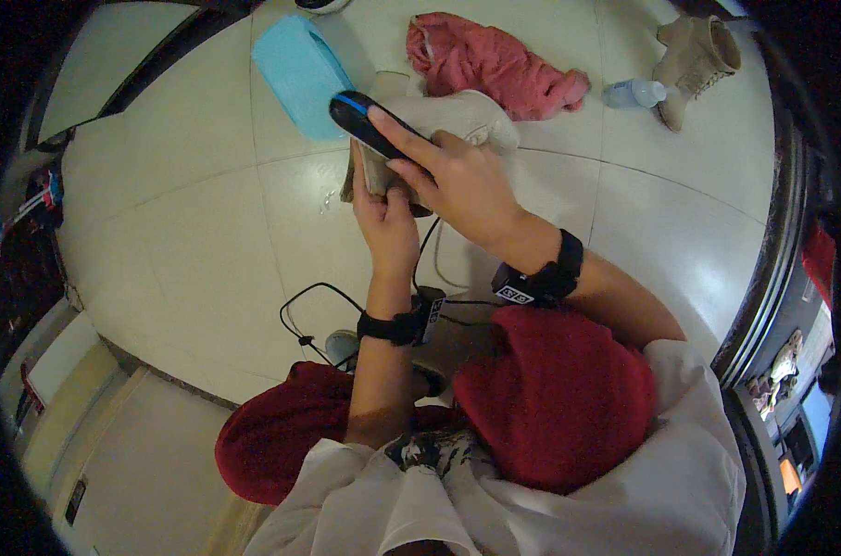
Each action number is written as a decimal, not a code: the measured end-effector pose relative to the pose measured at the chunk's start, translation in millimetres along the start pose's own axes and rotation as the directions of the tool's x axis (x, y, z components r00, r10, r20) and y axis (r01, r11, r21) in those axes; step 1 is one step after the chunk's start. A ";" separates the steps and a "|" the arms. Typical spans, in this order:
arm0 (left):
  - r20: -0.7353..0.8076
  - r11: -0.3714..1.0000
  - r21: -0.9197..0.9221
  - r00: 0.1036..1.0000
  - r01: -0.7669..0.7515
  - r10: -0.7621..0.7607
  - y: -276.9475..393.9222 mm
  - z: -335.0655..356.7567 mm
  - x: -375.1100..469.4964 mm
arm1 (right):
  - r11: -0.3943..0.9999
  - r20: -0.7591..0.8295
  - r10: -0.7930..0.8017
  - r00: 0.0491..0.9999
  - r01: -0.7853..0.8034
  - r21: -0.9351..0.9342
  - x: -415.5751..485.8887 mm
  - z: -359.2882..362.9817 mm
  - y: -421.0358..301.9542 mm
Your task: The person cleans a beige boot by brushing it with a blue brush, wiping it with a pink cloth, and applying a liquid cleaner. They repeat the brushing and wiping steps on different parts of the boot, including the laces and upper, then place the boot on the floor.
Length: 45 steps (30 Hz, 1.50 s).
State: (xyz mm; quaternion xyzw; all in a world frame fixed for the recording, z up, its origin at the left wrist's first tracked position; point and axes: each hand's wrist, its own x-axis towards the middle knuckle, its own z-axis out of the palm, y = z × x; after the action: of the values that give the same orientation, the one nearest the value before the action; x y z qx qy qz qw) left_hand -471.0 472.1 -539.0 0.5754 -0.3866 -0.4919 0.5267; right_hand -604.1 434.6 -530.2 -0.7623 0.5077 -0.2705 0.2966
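My right hand (455,181) grips a black brush (354,115) with a blue stripe along its back. The brush lies against the upper part of a beige boot (462,115), its bristles hidden below it. From below, my left hand (386,215) holds the boot's shaft, fingers along one side and thumb on the other. The boot's toe points to the right, away from my left hand. Both wrists wear black straps with small boxes.
A light blue plastic container (299,76) stands at the upper left. Beyond the boot lies a crumpled red cloth (490,62). A plastic bottle (632,93) lies beside a second beige boot (691,66). Black cables (321,283) run near my legs.
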 end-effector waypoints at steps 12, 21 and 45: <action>-0.063 0.999 -0.008 0.998 -0.032 0.031 -15.5 -1.5 -8.5 | 0.993 0.015 0.009 1.000 -0.007 -0.119 -11.6 5.0 12.7; -0.113 0.981 -0.177 0.989 0.073 -0.094 -29.2 -2.1 -12.5 | 0.949 0.033 0.236 0.971 -0.223 -0.223 -18.0 12.0 33.0; 0.092 0.879 -0.226 0.907 0.420 -0.410 -37.3 -10.8 -11.4 | 0.944 -0.266 0.329 0.906 -0.319 0.082 -85.0 -9.5 95.5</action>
State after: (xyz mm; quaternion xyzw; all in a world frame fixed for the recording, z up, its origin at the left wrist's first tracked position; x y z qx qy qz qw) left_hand -465.6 490.9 -574.3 0.5663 -0.2027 -0.6484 0.4667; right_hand -698.2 482.9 -602.7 -0.6166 0.6585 -0.3302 0.2777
